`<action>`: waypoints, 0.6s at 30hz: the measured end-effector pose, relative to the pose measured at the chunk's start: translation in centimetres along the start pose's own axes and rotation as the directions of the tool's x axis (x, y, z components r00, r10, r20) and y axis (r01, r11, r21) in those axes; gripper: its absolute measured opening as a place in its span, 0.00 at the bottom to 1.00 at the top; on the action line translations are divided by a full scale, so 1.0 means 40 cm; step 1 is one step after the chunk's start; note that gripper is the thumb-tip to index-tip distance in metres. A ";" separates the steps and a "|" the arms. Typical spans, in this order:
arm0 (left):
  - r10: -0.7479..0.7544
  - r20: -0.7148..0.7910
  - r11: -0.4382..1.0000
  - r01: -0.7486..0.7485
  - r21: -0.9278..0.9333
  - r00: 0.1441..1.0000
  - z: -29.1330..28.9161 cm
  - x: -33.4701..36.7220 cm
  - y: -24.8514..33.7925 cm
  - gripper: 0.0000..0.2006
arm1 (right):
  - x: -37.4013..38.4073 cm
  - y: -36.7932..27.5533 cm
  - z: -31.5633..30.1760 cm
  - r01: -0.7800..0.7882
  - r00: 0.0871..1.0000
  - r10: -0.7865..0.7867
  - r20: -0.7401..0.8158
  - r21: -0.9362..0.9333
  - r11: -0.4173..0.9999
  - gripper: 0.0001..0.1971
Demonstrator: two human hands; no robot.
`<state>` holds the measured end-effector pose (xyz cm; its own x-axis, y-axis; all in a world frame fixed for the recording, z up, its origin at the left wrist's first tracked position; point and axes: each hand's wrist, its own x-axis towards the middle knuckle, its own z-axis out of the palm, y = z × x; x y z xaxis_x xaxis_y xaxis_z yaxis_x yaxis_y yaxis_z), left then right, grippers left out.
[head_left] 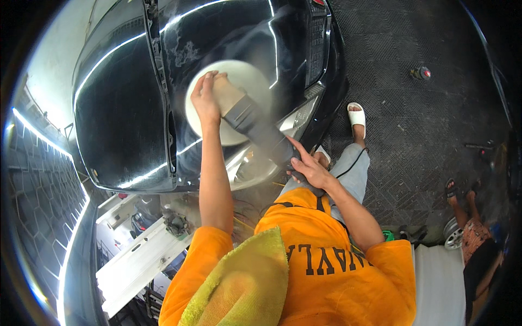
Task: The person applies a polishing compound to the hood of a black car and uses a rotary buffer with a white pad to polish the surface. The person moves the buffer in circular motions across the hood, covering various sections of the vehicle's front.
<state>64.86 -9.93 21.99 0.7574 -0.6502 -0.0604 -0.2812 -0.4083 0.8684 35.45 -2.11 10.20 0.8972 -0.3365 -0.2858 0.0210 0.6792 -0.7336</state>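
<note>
A rotary car polisher [255,122] with a tan head and a dark grey body lies over the glossy black car's [212,32] front. Its wide white round pad [197,117] rests on the black paint just above a headlight [299,120]. My left hand [205,99] is closed over the tan head of the polisher, above the pad. Around the rear handle, close to my body, my right hand [311,167] is wrapped; some of its fingers are hidden beneath the tool. Pale smudges mark the paint beyond the pad.
A dark cord [353,163] hangs by my leg. A small bottle [420,73] lies on the dark textured floor [391,125]. At the right are another person's legs [472,209] and a wheel [453,233]. A long white panel [136,266] and tools are at the lower left.
</note>
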 end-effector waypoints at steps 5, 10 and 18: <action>-0.040 -0.118 0.998 0.033 -0.062 0.992 -0.153 -0.064 -0.074 0.19 | -0.004 -0.021 0.046 0.089 0.992 -0.069 0.103 -0.207 0.974 0.33; -0.071 -0.206 0.985 0.036 -0.170 0.976 -0.230 -0.156 -0.090 0.17 | -0.011 -0.046 0.067 0.002 0.978 0.046 0.203 -0.232 0.973 0.35; -0.081 -0.203 0.993 0.061 -0.104 0.976 -0.203 -0.174 -0.085 0.17 | -0.032 0.005 0.057 0.093 0.984 -0.048 0.171 -0.261 0.961 0.33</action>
<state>65.35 1.19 23.44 0.8814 -0.4714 -0.0295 -0.1719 -0.3784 0.9095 35.29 -0.07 11.82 0.9575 -0.2523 -0.1400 -0.0116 0.4512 -0.8923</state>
